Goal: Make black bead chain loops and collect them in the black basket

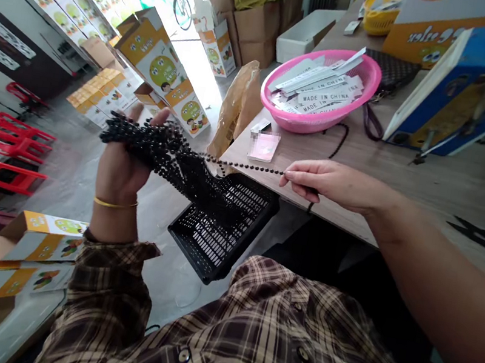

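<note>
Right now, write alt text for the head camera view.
A person's left hand, wearing a gold bangle, grips a bunch of black bead strands while the right hand pinches one strand out taut, above a black mesh basket. Behind, a wooden table holds a pink basin of MADE IN CHINA labels.

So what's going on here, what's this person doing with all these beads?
A person holds a bunched mass of black bead strands in their left hand, while their right hand pinches one strand stretched out from it. A black plastic mesh basket sits below the bunch. On the wooden table nearby, a pink plastic basket holds paper "MADE IN CHINA" labels.
</note>
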`<action>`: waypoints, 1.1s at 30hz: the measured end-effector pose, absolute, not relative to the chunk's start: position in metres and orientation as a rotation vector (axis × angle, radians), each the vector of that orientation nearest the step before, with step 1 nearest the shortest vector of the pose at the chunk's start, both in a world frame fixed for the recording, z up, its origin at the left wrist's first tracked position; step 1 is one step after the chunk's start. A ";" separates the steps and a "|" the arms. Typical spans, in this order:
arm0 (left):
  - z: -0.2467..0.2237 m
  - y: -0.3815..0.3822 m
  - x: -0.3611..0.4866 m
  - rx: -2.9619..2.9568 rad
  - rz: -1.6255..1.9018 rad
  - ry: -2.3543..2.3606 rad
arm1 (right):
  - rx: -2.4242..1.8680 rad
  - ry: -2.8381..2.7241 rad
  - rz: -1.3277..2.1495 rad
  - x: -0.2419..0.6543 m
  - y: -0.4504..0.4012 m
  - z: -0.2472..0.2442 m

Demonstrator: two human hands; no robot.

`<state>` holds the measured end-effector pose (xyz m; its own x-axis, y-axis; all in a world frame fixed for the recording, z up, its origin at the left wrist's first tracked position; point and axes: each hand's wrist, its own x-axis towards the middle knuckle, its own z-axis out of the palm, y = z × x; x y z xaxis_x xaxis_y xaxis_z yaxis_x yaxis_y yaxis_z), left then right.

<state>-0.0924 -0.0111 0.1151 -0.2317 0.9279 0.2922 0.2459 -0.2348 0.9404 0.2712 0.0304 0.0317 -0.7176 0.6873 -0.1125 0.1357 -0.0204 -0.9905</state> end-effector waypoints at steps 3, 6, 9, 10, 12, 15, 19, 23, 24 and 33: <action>0.152 -0.021 -0.087 1.467 1.445 1.221 | -0.781 -1.867 1.748 0.262 0.030 0.042; 0.170 -0.019 -0.093 1.692 1.457 1.195 | -0.755 -1.816 1.681 0.255 0.034 0.047; 0.161 -0.001 -0.108 1.553 1.270 1.386 | -0.800 -1.684 1.610 0.255 0.040 0.044; 0.152 0.006 -0.112 1.421 1.199 1.464 | -0.825 -1.631 1.584 0.257 0.042 0.041; 0.126 0.017 -0.114 1.205 1.107 1.571 | -0.886 -1.543 1.546 0.264 0.046 0.034; 0.082 0.023 -0.099 1.052 0.993 1.596 | -1.033 -1.489 1.515 0.273 0.052 0.023; 0.050 0.014 -0.060 1.082 0.897 1.620 | -1.062 -1.666 1.503 0.256 0.051 0.019; 0.060 0.006 -0.031 1.321 0.918 1.581 | -0.909 -1.970 1.544 0.196 0.041 0.020; 0.066 0.004 -0.028 1.399 0.927 1.572 | -0.896 -2.020 1.551 0.180 0.040 0.020; 0.089 -0.014 -0.070 1.720 0.398 1.829 | -1.199 -2.346 0.471 0.151 0.065 0.043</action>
